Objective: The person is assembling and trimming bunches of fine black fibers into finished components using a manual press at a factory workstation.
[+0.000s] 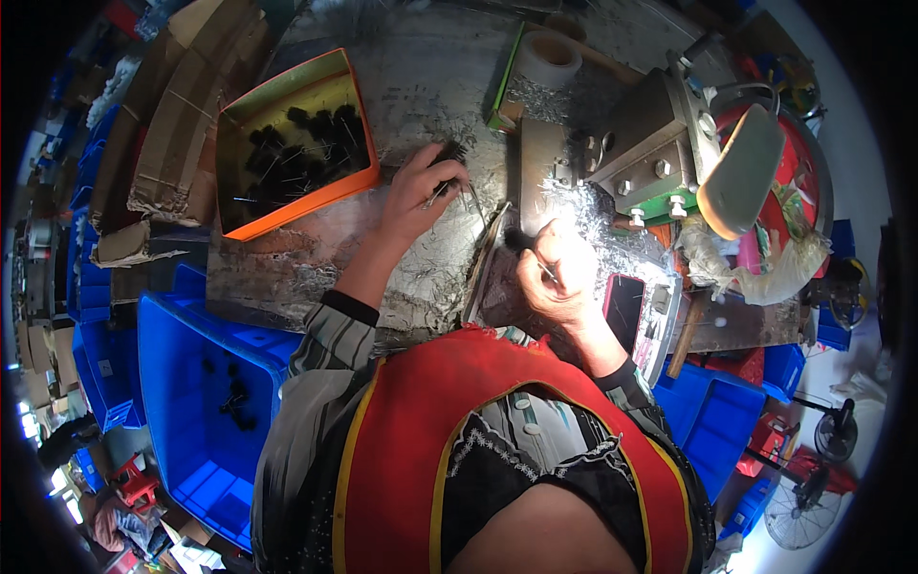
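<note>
My left hand (421,196), over the middle of the metal worktop, has its fingers closed on a small black brush (451,153) whose dark bristles stick out past the fingertips. To the right, in bright light beside a bolted metal machine (660,134), my right hand (562,273) pinches another small black brush (517,239). Its bristles point left, above a dark metal edge. Left of my left hand stands an orange-rimmed box (304,212), holding several black brushes (301,143) with thin wire stems.
Wire scraps (564,196) litter the worktop by the machine. A phone (623,308) lies right of my right hand, near a wooden handle (687,335). A white roll (550,59) sits at the back. Blue bins (206,383) flank me; cardboard (182,124) stands at left.
</note>
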Demonstrator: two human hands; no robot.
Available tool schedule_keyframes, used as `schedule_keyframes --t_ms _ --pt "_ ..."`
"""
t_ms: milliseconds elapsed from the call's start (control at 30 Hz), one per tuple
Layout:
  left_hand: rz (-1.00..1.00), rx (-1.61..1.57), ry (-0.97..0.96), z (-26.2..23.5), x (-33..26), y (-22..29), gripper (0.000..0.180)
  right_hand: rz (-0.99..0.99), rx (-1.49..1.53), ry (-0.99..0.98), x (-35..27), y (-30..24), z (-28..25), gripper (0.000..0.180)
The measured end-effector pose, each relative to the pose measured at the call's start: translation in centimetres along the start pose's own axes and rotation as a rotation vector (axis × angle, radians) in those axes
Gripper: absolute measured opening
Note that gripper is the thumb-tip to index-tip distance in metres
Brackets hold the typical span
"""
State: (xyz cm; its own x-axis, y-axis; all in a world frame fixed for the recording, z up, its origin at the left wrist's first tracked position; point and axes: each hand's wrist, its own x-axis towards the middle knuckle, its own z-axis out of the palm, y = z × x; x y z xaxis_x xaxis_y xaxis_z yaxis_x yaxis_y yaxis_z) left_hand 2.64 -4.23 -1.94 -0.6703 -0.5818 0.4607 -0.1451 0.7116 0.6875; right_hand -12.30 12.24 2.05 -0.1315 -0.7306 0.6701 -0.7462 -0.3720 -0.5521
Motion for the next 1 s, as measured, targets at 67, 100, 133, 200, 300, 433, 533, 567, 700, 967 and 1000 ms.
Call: schedule_keyframes --t_ms 67,100,133,200,300,433,533,567,700,967,1000 --pt "-0.110 -0.145 0.039 -0.9 -0.9 0.9 0.016 -0.007 -0.002 -0.009 0.9 -0.6 0.1 0.020" --pt "-0.141 -0.145 0.146 -1.6 -1.4 1.6 0.015 -0.011 0.012 -0.011 1.4 -0.8 0.5 0.020" --pt "-0.170 -0.145 0.252 -2.3 -1.9 2.6 0.014 -0.038 -0.009 -0.033 2.0 -0.9 0.8 0.020" --pt "-0.158 -0.145 0.323 -4.7 -3.9 3.7 0.017 -0.041 0.010 -0.150 3.2 -0.7 1.8 0.016" --pt "-0.215 -0.222 0.565 -9.3 -8.2 5.2 0.024 0.051 -0.041 -0.292 3.8 0.2 4.4 0.014" --pt "-0.241 0.168 0.788 -17.7 -15.2 7.4 0.021 -0.028 -0.186 -0.526 3.4 2.5 7.3 0.020" --pt "-0.571 0.177 1.018 -23.3 -24.2 8.0 0.025 -0.014 -0.204 -0.569 3.6 2.1 8.3 0.019" --pt "-0.747 0.122 1.077 -24.7 -27.2 8.4 0.032 -0.015 -0.201 -0.549 3.7 2.0 8.6 0.019" --pt "-1.238 0.613 0.418 -26.1 -30.5 9.3 0.053 0.073 -0.053 -0.588 5.0 1.9 9.2 0.016" --pt "-0.516 0.708 0.201 -24.7 -13.7 5.2 0.049 0.213 0.138 -0.572 7.0 0.8 11.3 0.015" --pt "-0.363 0.707 0.142 -24.0 -10.5 4.1 0.045 0.151 0.156 -0.557 7.1 0.9 12.0 0.014"
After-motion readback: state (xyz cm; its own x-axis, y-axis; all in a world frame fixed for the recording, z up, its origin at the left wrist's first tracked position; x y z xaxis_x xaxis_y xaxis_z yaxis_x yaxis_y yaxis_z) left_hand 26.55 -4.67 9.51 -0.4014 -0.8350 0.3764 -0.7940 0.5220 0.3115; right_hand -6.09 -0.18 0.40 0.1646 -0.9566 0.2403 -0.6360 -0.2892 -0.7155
